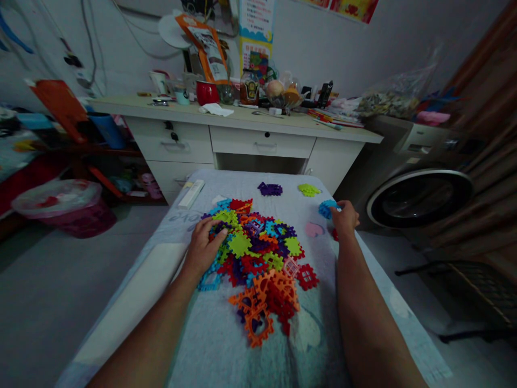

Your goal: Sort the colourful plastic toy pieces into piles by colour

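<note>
A heap of colourful plastic interlocking building pieces point(239, 244) covers the middle of the cloth-covered table. My left hand point(205, 243) rests on the heap's left side, thumb and fingers apart, touching green and purple pieces. At the right edge of the table my right hand point(346, 216) pinches a blue building piece point(328, 208); whether more blue pieces lie under it I cannot tell. A red piece point(335, 234) shows partly beside that wrist. Farther back are a small purple group point(270, 189) and a small green group point(309, 189). Orange pieces point(258, 323) spread toward me.
A white box point(191, 194) lies at the table's back left. Behind stands a white cabinet point(264, 141) crowded with jars, a red mug point(207, 92) and papers. To the right is a washing machine point(420, 196), to the left a pink bin point(68, 210).
</note>
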{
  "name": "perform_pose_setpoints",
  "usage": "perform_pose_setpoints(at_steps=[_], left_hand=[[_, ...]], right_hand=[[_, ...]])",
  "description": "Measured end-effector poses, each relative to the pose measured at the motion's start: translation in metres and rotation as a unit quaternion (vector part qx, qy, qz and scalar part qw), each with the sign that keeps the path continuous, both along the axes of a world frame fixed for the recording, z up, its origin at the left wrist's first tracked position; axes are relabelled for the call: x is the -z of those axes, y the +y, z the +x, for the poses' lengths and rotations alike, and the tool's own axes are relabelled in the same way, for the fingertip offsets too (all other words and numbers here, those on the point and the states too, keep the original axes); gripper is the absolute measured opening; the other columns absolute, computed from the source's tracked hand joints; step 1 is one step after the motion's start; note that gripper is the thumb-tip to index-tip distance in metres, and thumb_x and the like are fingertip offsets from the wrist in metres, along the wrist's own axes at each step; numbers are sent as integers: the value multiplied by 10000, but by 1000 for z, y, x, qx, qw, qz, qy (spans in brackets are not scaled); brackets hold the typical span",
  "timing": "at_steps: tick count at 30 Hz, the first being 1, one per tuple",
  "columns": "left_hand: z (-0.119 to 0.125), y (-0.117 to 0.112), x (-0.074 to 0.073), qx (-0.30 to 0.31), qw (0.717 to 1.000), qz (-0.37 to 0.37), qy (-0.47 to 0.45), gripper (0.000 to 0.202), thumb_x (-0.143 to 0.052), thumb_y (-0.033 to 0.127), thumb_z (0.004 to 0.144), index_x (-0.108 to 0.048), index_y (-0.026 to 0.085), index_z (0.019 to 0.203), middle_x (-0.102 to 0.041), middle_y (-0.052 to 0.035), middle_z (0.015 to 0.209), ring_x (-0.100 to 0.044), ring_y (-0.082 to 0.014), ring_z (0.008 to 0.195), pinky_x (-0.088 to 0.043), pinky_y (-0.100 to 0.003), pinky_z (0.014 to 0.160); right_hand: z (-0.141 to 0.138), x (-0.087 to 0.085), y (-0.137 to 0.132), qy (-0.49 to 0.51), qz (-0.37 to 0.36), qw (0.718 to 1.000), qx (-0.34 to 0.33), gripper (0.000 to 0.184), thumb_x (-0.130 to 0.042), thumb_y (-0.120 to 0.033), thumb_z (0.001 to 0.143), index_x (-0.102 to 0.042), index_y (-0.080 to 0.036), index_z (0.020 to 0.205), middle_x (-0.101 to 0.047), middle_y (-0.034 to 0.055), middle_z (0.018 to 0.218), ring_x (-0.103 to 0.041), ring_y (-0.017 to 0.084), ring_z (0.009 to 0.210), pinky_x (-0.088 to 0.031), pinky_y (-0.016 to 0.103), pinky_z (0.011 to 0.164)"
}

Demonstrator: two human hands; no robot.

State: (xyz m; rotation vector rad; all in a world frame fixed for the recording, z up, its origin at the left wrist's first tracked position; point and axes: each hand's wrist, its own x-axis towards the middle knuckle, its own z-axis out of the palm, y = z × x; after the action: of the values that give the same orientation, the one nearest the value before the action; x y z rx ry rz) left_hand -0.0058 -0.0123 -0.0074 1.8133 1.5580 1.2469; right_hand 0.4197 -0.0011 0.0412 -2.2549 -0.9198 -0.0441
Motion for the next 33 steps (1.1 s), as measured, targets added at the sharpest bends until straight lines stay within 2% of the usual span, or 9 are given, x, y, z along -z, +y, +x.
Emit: perform_pose_setpoints(at_steps=[8, 14, 17, 20, 23, 25, 28, 30, 33], left_hand=[[0, 1, 3, -3, 1000, 7, -7, 389, -580, 507, 814, -649, 234, 1082, -529, -76, 1263, -491, -258, 1261, -339, -447, 1155], [0, 2, 3, -4, 1000, 14, -4, 404, -574, 523, 812, -651, 224, 1072, -533, -86, 1251, -499, -264, 1251, -344, -451, 1152], [0, 2, 2, -3, 1000, 13, -2, 388, -576, 516, 812, -651, 232, 1065, -535, -80, 1245, -501, -258, 1247, -345, -438, 1152], [0, 1, 1, -3, 1000, 7, -1, 383, -577, 505, 813, -650, 230, 1070, -529, -79, 1253, -495, -260, 1254, -338, -440, 1156], [0, 1, 1, -1, 1000, 7, -1, 394, -573, 506, 816, -648, 219, 1077, -521, -88, 1258, -492, -266, 1257, -338, -450, 1155], [0, 1, 1, 0, 1000, 8, -2, 399, -571, 510, 818, -646, 218, 1080, -519, -89, 1258, -490, -266, 1259, -338, -450, 1156], [0, 1, 2, 2, 1000, 7, -3, 406, -565, 518, 825, -641, 218, 1087, -518, -89, 1258, -483, -262, 1268, -332, -442, 1159], [0, 1, 2, 4, 1000, 9, 0, 407, -563, 519, 828, -639, 216, 1088, -521, -90, 1255, -479, -260, 1271, -330, -438, 1159], [-1, 1, 2, 5, 1000, 10, 1, 408, -566, 516, 823, -639, 209, 1081, -523, -92, 1247, -486, -259, 1262, -338, -437, 1153]], right_hand=[[0, 3, 0, 0, -17, 1000, -3, 370, -638, -316, 756, -646, -217, 1112, -675, 125, 1040, -543, 316, 1075, -357, 502, 969], [-2, -19, -3, -16, 19, 1000, -1, 370, -616, -301, 764, -654, -217, 1122, -667, 129, 1093, -545, 322, 1097, -392, 477, 948], [-4, -33, -5, -25, 62, 997, -31, 355, -606, -288, 762, -662, -193, 1099, -667, 132, 1109, -567, 301, 1070, -417, 450, 941], [-7, -45, -7, -8, 112, 988, -105, 313, -592, -274, 761, -667, -146, 1036, -687, 135, 1031, -616, 251, 938, -471, 384, 858], [-15, -55, -8, 30, 113, 971, -209, 264, -594, -292, 771, -667, -143, 976, -700, 107, 928, -629, 209, 802, -495, 338, 750], [-24, -59, -8, 38, 66, 950, -304, 231, -612, -292, 772, -672, -154, 947, -704, 81, 899, -630, 192, 779, -495, 322, 738], [-47, -58, -8, 35, -62, 892, -446, 170, -632, -247, 773, -687, -169, 914, -710, 47, 879, -638, 178, 791, -495, 302, 752], [-67, -54, -7, 24, -135, 857, -497, 162, -649, -218, 772, -701, -185, 921, -720, 38, 909, -648, 180, 821, -499, 301, 776], [-97, -47, -7, -12, -180, 830, -527, 259, -695, -239, 769, -711, -209, 1026, -717, 55, 1070, -652, 209, 949, -498, 328, 861]])
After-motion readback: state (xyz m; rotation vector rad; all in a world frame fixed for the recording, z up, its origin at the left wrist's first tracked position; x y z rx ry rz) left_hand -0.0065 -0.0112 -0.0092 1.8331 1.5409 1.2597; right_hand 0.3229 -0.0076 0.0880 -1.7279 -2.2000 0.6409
